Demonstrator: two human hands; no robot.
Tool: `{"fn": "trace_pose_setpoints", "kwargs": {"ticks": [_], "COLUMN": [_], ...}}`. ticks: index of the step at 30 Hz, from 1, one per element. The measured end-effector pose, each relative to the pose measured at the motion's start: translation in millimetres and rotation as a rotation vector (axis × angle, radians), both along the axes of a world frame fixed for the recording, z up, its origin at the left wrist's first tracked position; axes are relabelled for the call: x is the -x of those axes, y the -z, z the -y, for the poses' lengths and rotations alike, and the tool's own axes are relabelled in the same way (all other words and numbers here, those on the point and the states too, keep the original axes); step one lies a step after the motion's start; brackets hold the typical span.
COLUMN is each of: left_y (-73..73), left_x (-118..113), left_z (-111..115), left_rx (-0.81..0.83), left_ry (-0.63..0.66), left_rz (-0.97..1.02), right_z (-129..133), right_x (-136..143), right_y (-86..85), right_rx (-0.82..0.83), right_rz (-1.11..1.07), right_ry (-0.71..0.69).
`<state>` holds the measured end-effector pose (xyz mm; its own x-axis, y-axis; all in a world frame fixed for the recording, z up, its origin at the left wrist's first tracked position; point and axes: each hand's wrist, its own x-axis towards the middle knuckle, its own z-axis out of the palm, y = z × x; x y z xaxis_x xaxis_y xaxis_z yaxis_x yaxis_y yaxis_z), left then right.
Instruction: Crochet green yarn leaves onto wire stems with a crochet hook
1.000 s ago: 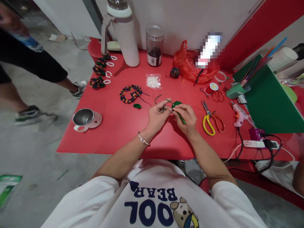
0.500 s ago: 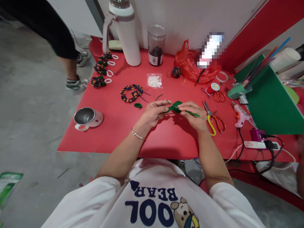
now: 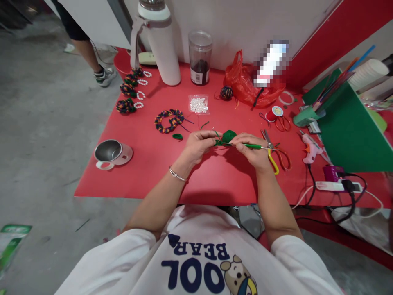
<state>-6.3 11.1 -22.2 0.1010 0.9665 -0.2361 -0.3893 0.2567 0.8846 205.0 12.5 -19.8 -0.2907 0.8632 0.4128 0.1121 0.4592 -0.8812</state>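
I sit in what looks like a small craft workshop: right of my right hand [image 3: 252, 150] lie scissors [image 3: 268, 140], a pink glue gun [image 3: 311, 152] and a power strip [image 3: 330, 186]. Beyond my left hand [image 3: 198, 145] are a yarn ring [image 3: 176, 120] and a packet of white beads [image 3: 199, 105] on the red table [image 3: 147, 180]. Well to its left spreads bare concrete floor [image 3: 46, 172].
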Motion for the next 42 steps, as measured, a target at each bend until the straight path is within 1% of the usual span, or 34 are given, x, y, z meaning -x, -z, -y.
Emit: {"fn": "trace_pose_setpoints", "kwargs": {"ticks": [3,5,7,10,11,13,17,21,26,30,37,42], "left_y": [1.3,3.8,7.7,13.9,15.3,16.5,13.9,10.2,8.7,8.2,10.2,11.1], "left_x": [-6.8,-13.4,-19.9,-26.5,-27.8,-29.0,-27.4,-23.6,-21.9,-22.1,-21.7,-21.8], "left_z": [2.5,4.5,5.9,7.0,7.2,7.8,9.3,9.5,9.1,9.3,8.7,8.5], "left_rx": [-0.055,-0.103,-0.137,-0.121,-0.109,-0.092,-0.048,-0.029,-0.005,-0.010,-0.034,-0.034], "left_ry": [-0.016,-0.041,-0.083,-0.180,-0.193,-0.188,-0.113,-0.065,-0.029,-0.033,-0.032,-0.027], "left_rz": [-0.004,0.017,0.010,-0.007,-0.007,0.003,0.057,0.126,0.150,0.139,0.134,0.112], "right_z": [-0.6,0.0,1.3,3.3,3.7,4.4,4.3,2.6,1.1,1.5,2.5,2.2], "right_x": [6.6,13.6,20.1,25.4,25.9,25.7,22.8,20.3,20.3,21.1,20.5,19.8], "right_y": [13.3,19.6,23.2,26.6,27.8,30.2,32.3,31.1,30.3,29.0,28.0,28.3], "right_rx": [0.052,0.001,-0.162,-0.451,-0.518,-0.578,-0.587,-0.584,-0.620,-0.630,-0.634,-0.611], "right_rz": [-0.087,-0.070,0.019,0.172,0.211,0.265,0.286,0.278,0.234,0.222,0.266,0.270], "right_ry": [-0.007,0.040,0.130,0.240,0.264,0.304,0.337,0.302,0.275,0.270,0.299,0.291]}}
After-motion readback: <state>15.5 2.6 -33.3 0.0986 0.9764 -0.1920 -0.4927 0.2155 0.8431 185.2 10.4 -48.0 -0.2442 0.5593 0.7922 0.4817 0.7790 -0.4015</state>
